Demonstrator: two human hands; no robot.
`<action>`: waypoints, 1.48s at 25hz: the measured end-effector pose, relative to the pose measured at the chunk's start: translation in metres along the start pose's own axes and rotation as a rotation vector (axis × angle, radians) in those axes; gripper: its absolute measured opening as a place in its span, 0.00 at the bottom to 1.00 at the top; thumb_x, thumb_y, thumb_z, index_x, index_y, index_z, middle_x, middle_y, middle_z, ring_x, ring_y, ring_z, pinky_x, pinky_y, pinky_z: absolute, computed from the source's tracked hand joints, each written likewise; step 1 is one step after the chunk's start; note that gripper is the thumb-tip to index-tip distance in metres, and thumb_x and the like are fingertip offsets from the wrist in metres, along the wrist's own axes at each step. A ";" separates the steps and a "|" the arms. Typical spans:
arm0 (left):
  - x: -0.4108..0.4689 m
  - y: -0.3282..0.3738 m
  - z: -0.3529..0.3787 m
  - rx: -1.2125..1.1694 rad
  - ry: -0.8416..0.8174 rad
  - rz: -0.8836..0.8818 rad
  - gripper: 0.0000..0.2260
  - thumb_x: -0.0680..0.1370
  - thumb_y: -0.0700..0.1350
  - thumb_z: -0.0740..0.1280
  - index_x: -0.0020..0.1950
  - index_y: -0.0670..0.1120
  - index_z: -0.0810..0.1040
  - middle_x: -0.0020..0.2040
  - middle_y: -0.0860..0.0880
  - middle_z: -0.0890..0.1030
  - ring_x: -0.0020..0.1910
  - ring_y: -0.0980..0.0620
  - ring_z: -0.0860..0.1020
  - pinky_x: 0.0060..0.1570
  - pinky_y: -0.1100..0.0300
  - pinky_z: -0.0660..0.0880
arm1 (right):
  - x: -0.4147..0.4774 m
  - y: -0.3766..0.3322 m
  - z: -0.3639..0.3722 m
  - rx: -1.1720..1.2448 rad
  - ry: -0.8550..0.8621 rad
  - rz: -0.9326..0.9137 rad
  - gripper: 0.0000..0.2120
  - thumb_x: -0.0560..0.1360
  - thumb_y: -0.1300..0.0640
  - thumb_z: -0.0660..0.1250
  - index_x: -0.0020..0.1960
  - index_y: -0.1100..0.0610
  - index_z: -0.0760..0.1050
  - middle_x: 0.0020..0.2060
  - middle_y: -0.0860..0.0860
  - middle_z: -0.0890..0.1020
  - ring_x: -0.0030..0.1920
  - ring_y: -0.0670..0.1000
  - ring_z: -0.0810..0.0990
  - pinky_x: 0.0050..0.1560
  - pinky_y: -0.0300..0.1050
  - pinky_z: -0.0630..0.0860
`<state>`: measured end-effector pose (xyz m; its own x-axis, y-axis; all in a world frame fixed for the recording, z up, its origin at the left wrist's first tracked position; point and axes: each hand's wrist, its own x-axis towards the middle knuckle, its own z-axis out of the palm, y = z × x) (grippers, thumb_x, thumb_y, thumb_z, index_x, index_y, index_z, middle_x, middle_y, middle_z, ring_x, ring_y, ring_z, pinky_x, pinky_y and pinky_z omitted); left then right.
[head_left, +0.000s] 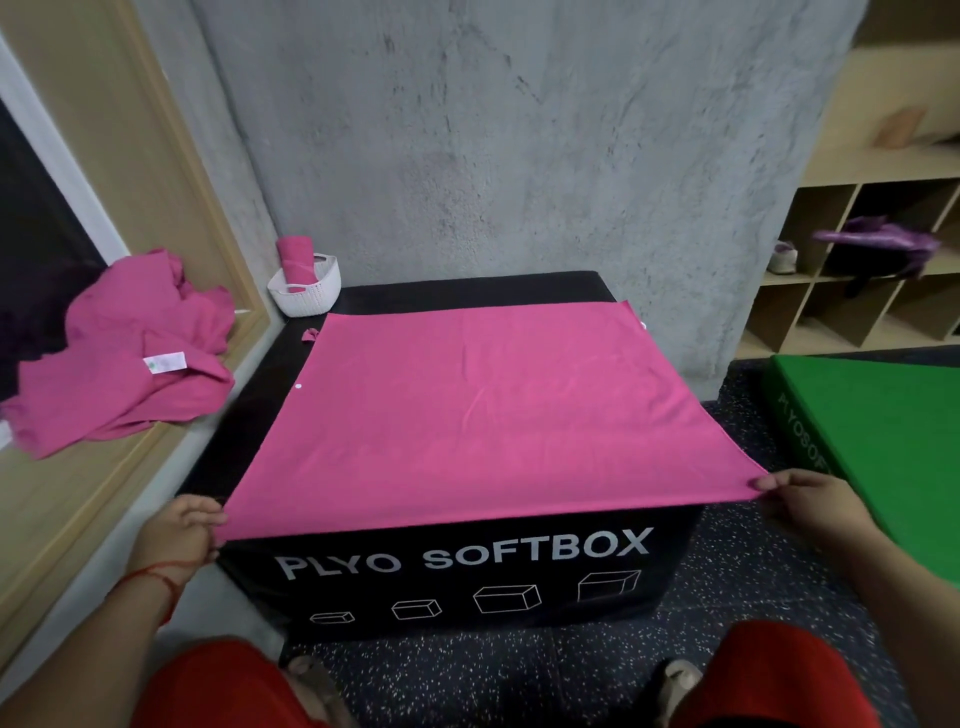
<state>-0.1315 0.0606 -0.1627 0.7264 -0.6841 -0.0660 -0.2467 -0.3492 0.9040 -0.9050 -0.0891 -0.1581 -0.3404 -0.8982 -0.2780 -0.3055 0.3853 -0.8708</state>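
A pink towel (483, 410) lies spread flat over the top of a black plyo soft box (467, 577). My left hand (189, 525) pinches the towel's near left corner at the box's front edge. My right hand (800, 496) pinches the near right corner, which reaches just past the box's right side. The near edge of the towel is pulled taut between both hands.
A heap of pink towels (124, 353) lies on the wooden ledge at left. A white basket (306, 293) with a rolled pink towel stands at the box's far left corner. A green soft box (878, 452) sits at right, wooden cubby shelves (852, 280) behind it.
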 end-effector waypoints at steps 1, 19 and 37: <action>0.000 0.003 -0.001 0.004 -0.008 0.015 0.15 0.77 0.23 0.57 0.47 0.41 0.76 0.47 0.37 0.81 0.36 0.44 0.75 0.23 0.68 0.74 | 0.000 0.001 0.000 0.014 0.013 -0.001 0.15 0.84 0.68 0.59 0.49 0.62 0.85 0.47 0.64 0.85 0.37 0.55 0.78 0.35 0.45 0.76; -0.004 0.014 -0.022 -0.130 -0.075 -0.076 0.13 0.77 0.25 0.64 0.45 0.43 0.78 0.34 0.45 0.80 0.25 0.55 0.75 0.25 0.69 0.72 | -0.012 -0.021 -0.001 0.225 0.030 0.046 0.11 0.84 0.64 0.62 0.52 0.63 0.83 0.43 0.62 0.81 0.36 0.55 0.74 0.39 0.46 0.71; 0.016 0.066 -0.027 0.106 -0.058 0.226 0.03 0.81 0.37 0.71 0.51 0.39 0.83 0.44 0.40 0.83 0.39 0.51 0.81 0.35 0.67 0.80 | -0.039 -0.083 0.006 0.159 0.062 -0.146 0.05 0.83 0.61 0.70 0.56 0.59 0.84 0.45 0.61 0.86 0.34 0.51 0.81 0.28 0.33 0.78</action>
<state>-0.1191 0.0443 -0.0929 0.6075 -0.7872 0.1060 -0.4669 -0.2459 0.8494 -0.8613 -0.0877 -0.0772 -0.3585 -0.9253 -0.1235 -0.2126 0.2097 -0.9544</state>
